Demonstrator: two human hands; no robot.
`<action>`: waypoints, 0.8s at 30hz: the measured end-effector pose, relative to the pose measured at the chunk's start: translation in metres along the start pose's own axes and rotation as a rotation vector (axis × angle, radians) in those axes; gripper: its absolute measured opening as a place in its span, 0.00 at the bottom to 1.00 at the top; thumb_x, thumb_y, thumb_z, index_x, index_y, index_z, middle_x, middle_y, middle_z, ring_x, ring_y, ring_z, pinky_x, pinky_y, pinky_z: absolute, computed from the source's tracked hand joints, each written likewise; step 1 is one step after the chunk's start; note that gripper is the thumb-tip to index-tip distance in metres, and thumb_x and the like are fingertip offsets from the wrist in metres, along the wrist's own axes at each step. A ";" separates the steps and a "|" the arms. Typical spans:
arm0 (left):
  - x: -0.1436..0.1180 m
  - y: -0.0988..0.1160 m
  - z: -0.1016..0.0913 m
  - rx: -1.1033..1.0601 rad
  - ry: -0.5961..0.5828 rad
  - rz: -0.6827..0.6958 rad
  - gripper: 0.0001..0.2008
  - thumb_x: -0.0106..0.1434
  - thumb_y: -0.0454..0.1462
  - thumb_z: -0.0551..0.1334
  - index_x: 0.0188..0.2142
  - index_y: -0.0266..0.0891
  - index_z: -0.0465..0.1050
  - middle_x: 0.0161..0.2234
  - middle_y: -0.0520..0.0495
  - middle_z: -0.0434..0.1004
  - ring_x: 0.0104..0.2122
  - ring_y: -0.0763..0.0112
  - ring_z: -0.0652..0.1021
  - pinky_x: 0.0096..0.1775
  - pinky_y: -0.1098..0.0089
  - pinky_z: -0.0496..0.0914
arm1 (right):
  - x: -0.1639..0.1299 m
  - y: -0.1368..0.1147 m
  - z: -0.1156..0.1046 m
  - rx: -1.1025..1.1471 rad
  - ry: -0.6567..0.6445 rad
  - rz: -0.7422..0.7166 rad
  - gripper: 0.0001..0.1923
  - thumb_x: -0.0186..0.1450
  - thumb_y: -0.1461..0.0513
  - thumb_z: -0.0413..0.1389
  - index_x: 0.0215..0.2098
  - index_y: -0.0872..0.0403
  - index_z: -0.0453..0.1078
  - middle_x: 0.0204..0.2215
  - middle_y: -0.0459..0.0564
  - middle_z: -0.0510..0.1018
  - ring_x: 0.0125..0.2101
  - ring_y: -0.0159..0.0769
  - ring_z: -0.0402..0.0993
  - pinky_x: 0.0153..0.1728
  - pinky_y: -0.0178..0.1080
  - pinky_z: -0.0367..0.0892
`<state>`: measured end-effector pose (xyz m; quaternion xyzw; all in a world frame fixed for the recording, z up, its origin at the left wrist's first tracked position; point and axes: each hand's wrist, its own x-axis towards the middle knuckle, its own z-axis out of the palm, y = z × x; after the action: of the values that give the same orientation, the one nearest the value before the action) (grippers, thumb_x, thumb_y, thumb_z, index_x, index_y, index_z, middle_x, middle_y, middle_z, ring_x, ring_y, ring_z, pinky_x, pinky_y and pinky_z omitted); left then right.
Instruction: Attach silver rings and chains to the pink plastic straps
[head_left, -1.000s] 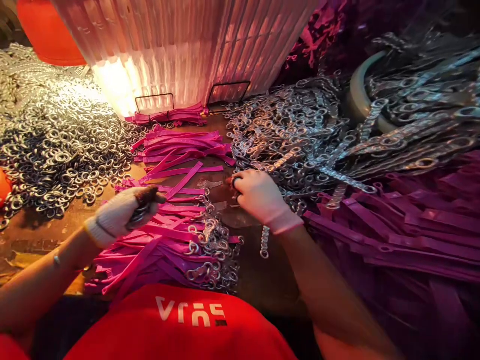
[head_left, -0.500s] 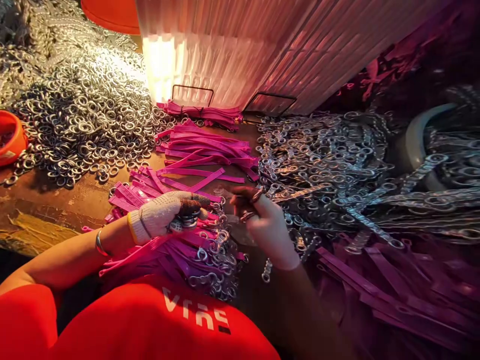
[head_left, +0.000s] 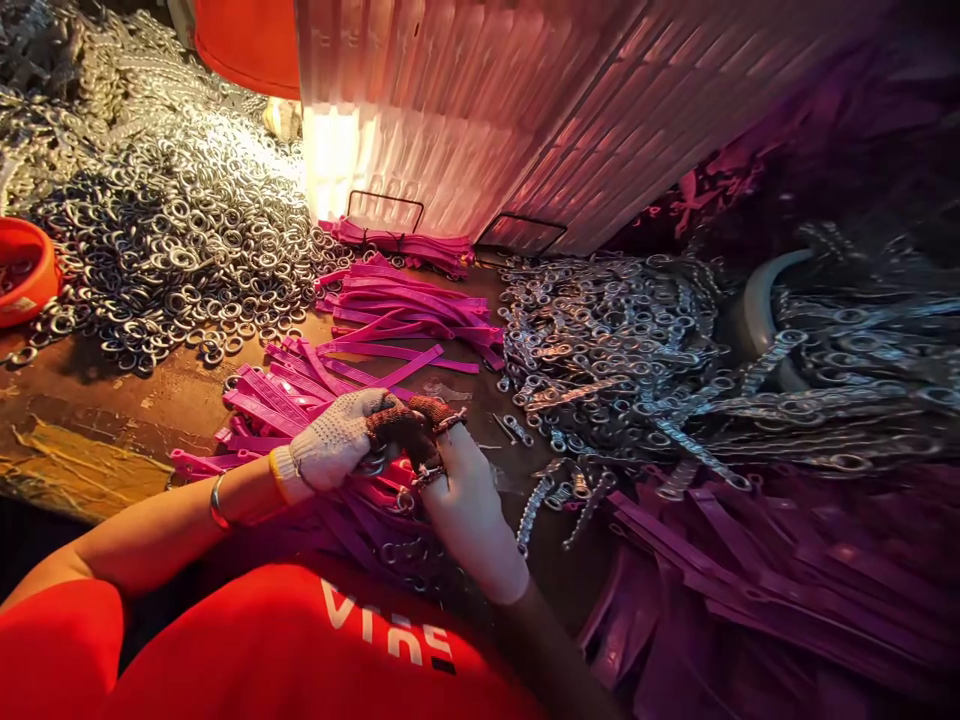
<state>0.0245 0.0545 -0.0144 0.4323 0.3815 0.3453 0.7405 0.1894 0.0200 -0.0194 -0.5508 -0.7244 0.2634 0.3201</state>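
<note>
red shirt [head_left: 285, 650] cut off below, gloved left hand [head_left: 337, 445] and right hand [head_left: 461, 500] meeting over pink straps [head_left: 277, 395] on the counter [head_left: 90, 430], fingers [head_left: 409, 430] curled on small metal rings [head_left: 431, 475], grip partly hidden, ring heap [head_left: 172, 230] beyond, dim chain links [head_left: 622, 330] right

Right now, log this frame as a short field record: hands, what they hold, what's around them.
left hand: gloved, fingers closed on small metal rings
right hand: gloved, fingertips meet the left hand's, pinching a metal link
under hands: pink straps with metal ends
left of bench: heap of loose rings
right of bench: pile of metal links
bench: worn brown surface
</note>
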 end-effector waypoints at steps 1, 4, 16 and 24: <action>0.000 0.001 -0.001 0.002 -0.016 -0.018 0.20 0.63 0.51 0.64 0.29 0.37 0.66 0.17 0.57 0.65 0.14 0.83 0.61 0.18 0.78 0.54 | -0.001 -0.002 0.000 -0.015 -0.004 0.004 0.24 0.56 0.71 0.46 0.49 0.51 0.69 0.42 0.52 0.78 0.44 0.42 0.73 0.45 0.43 0.70; 0.001 0.004 -0.002 0.070 0.011 -0.047 0.20 0.63 0.51 0.63 0.26 0.37 0.66 0.16 0.56 0.64 0.14 0.82 0.62 0.18 0.78 0.55 | -0.001 -0.007 0.000 -0.164 0.016 0.022 0.20 0.53 0.70 0.47 0.41 0.52 0.70 0.34 0.51 0.78 0.34 0.40 0.72 0.35 0.39 0.67; 0.101 0.021 0.000 0.824 -0.011 -0.014 0.12 0.67 0.39 0.58 0.33 0.34 0.75 0.23 0.50 0.71 0.22 0.75 0.71 0.26 0.74 0.66 | 0.009 0.038 -0.001 0.055 0.227 0.278 0.10 0.62 0.61 0.48 0.30 0.53 0.70 0.23 0.47 0.75 0.26 0.37 0.66 0.28 0.37 0.62; 0.189 0.000 0.011 1.050 0.191 0.018 0.08 0.61 0.28 0.62 0.40 0.30 0.76 0.42 0.37 0.77 0.46 0.56 0.77 0.51 0.55 0.69 | 0.000 0.045 -0.006 0.144 0.230 0.140 0.23 0.61 0.68 0.49 0.51 0.52 0.75 0.43 0.52 0.82 0.42 0.40 0.77 0.45 0.41 0.71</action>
<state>0.1236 0.2093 -0.0614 0.7144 0.5651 0.1520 0.3836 0.2224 0.0316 -0.0485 -0.6021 -0.6221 0.2715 0.4203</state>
